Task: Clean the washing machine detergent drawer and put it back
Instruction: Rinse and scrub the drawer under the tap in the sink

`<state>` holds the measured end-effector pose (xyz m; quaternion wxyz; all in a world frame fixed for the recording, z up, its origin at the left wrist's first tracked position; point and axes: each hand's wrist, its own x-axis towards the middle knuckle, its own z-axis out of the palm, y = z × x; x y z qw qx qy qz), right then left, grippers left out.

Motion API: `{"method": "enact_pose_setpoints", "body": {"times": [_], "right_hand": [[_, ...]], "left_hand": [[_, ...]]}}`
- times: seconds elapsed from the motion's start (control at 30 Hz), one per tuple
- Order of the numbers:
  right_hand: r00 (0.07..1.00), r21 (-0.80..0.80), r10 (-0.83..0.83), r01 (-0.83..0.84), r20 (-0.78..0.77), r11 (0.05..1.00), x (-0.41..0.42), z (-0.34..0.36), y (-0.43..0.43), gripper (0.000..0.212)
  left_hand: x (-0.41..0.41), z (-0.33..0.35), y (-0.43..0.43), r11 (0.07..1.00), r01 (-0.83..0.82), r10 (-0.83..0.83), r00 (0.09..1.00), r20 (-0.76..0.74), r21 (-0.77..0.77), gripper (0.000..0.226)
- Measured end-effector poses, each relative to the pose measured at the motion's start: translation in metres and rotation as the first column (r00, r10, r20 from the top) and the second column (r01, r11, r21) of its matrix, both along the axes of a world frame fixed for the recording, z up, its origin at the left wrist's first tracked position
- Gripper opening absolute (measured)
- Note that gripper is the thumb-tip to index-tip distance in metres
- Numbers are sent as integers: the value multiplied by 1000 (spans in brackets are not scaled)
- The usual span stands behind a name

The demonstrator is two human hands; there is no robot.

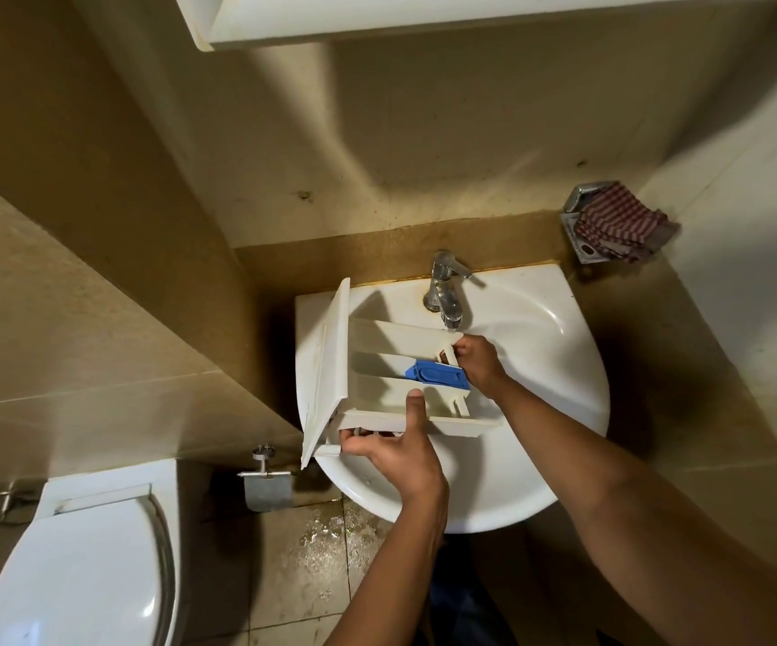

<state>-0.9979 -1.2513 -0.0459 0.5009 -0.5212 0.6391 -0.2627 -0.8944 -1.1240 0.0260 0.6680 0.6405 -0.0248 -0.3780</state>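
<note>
So the white detergent drawer (377, 361) is held over the sink (540, 347), right under the faucet (444, 291), front panel pointing left. Left hand (395, 452) has its grip clamped on the near wall, thumb on top, and the right hand (477, 363) pinches the back end beside the blue insert (440, 375).

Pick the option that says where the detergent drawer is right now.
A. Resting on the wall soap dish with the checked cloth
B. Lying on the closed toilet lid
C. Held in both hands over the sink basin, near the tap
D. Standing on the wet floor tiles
C: the left hand and right hand hold the detergent drawer over the sink, just below the tap.
</note>
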Motion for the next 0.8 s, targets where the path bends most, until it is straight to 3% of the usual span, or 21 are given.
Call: {"method": "enact_pose_setpoints", "body": {"times": [0.17, 0.3, 0.4, 0.5, 0.63, 0.7, 0.73, 0.8], "right_hand": [[989, -79, 94, -103, -112, 992, -5, 4, -4, 10], [998, 32, 52, -53, 33, 998, -7, 3, -4, 18], [994, 66, 2, -9, 105, 998, -7, 3, 0, 8], [995, 29, -47, 45, 84, 999, -9, 4, 2, 8], [997, -7, 72, -72, -6, 997, -6, 8, 2, 8], [998, 26, 49, -48, -49, 999, -5, 9, 0, 18], [1000, 81, -3, 4, -15, 997, -5, 11, -2, 23], [963, 249, -164, 109, 212, 962, -7, 15, -4, 24]], "left_hand": [[0, -1, 0, 1000, 1, -1, 1000, -4, -4, 77], [3, -2, 1, 999, 9, -9, 1000, -6, -32, 77], [1, -1, 3, 999, 10, -10, 1000, -9, -37, 77], [-1, -1, 5, 999, -4, 3, 999, -34, -50, 78], [1, -3, 4, 999, 0, -2, 999, -46, -51, 79], [3, -5, 4, 999, 1, -3, 999, -37, -54, 79], [3, -6, 4, 999, 4, -6, 999, -32, -54, 78], [6, -7, 4, 999, 13, -14, 1000, -8, -37, 78]]}}
